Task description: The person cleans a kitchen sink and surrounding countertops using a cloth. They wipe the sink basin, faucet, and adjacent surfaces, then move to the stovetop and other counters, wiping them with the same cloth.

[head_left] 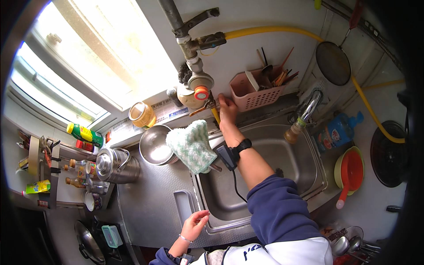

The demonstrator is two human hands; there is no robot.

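Note:
My right arm stretches over the sink point(282, 194), and my right hand point(227, 110) is at the wall ledge, between the gas pipe's valve fitting point(206, 106) and a pink perforated basket point(260, 100) of utensils. Its fingers are curled; what they hold, if anything, is hidden. My left hand point(194, 226) hovers near the sink's front left corner, beside a shallow grey tray point(183, 206), with fingers loosely bent and nothing in them. A pale green and white cloth point(192, 145) drapes by the sink's back left edge, next to a steel bowl point(155, 143).
A faucet point(309, 106) stands at the sink's back right. Right of it are a blue detergent bottle point(338, 130) and a red ladle-like scoop point(351, 172) in a bowl. A lidded steel pot point(117, 165) and a glass jar point(142, 115) stand to the left. A yellow hose point(274, 30) runs along the wall.

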